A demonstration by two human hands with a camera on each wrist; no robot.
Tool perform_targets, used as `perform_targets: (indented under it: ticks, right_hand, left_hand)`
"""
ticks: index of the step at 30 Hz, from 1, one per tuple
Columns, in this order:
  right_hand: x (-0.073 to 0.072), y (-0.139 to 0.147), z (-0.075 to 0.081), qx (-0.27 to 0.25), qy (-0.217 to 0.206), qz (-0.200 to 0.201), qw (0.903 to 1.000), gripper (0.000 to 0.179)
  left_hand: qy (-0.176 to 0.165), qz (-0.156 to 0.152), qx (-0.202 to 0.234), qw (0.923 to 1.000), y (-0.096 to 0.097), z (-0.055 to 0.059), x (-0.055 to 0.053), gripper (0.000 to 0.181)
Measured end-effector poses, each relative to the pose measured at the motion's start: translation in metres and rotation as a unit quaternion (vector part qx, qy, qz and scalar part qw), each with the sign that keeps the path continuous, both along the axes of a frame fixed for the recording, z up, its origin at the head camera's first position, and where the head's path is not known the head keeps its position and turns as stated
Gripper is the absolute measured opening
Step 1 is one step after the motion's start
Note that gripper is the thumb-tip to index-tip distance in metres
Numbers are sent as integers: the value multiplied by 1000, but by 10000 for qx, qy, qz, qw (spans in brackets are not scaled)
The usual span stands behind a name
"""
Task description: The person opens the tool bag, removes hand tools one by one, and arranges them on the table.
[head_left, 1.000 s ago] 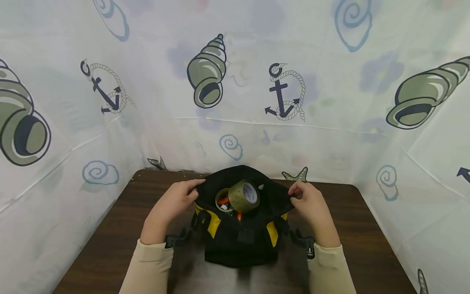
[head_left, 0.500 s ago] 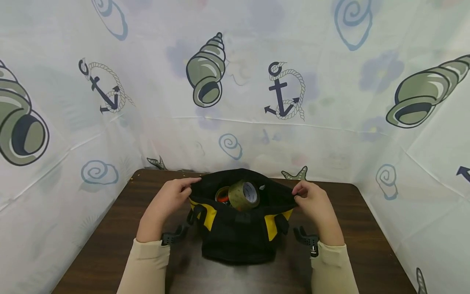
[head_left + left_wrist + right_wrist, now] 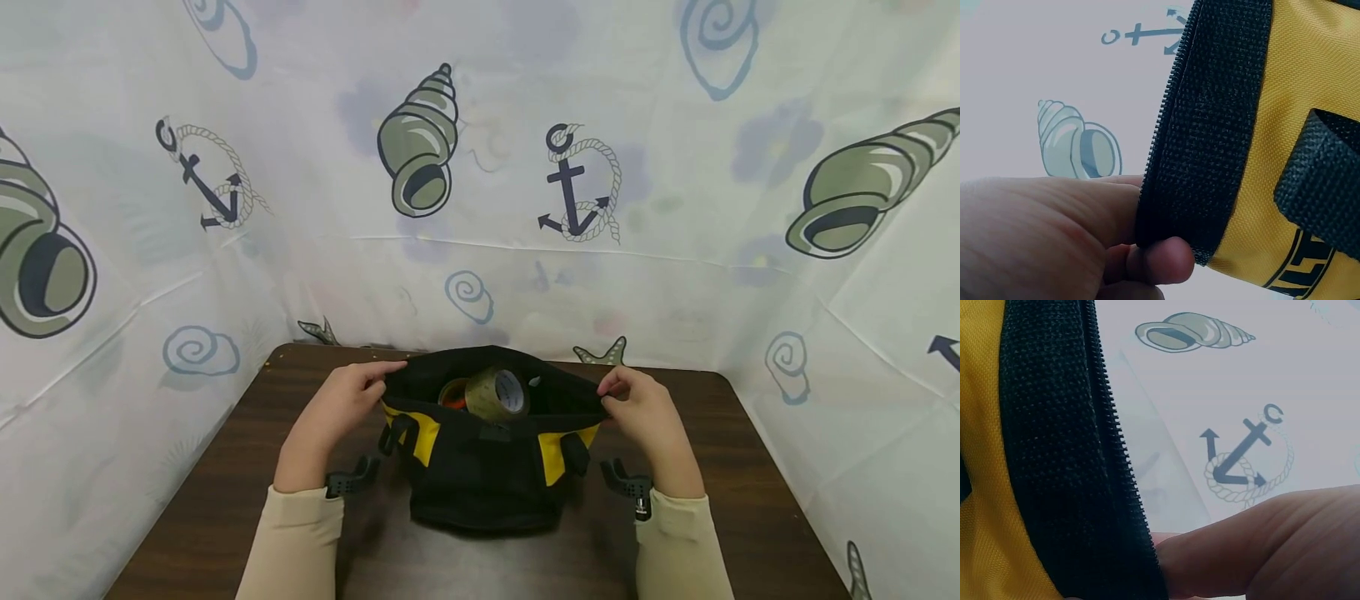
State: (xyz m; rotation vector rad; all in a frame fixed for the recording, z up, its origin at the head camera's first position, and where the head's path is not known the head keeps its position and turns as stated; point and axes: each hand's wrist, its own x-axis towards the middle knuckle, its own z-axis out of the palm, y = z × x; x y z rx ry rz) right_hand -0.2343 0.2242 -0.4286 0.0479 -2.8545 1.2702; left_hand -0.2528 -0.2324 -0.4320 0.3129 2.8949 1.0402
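A black and yellow zippered tool bag (image 3: 480,483) stands on the table in the head view, its mouth spread wide. My left hand (image 3: 343,410) pinches the left end of the rim; in the left wrist view a fingertip (image 3: 1171,260) curls under the zipper edge (image 3: 1163,144). At the opposite end my right hand (image 3: 643,414) pinches the rim, and the right wrist view has the thumb against the zipper tape (image 3: 1122,487). Inside the bag lies a roll of tape (image 3: 491,395), tilted. Left of it is a second ring-shaped roll (image 3: 452,392) with something orange in it.
The dark wood table (image 3: 247,467) has rounded far corners. A white curtain (image 3: 495,183) printed with shells and anchors encloses it at the back and both sides. Black wrist mounts (image 3: 352,478) extend inward from both wrists, near the bag's sides.
Both hands have moved apart, drawing the rim wider and flatter. The bag's front wall has risen, hiding more of the rolls and the small items below them. In the last half second little has shifted.
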Motion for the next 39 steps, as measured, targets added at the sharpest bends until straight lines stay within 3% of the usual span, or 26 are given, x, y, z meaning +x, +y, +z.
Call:
perform_targets:
  ticks: [12,18,26,28,34,36,39]
  right_hand:
    - [-4,-1,1,145,-11,68,9999,8]
    - [-2,-6,4,191,-35,298,9994,9]
    - [3,-14,9,78,190,650,9977,6]
    - [4,-17,10,92,277,665,9974,6]
    - [9,-30,10,404,711,502,9954,5]
    - [11,-37,10,520,845,487,9939,5]
    - [14,-47,10,582,966,487,9924,5]
  left_hand:
    - [-35,27,48,10000,-4,-2,0,53]
    - [7,-68,-24,10000,3,-2,1,52]
    - [78,-245,206,9995,16,0,3,49]
    - [262,-309,279,9988,20,2,4,49]
    - [1447,-621,360,9869,33,3,4,54]
    - [1541,-731,276,9850,37,1,3,67]
    - [1300,-863,59,9877,40,-4,2,86]
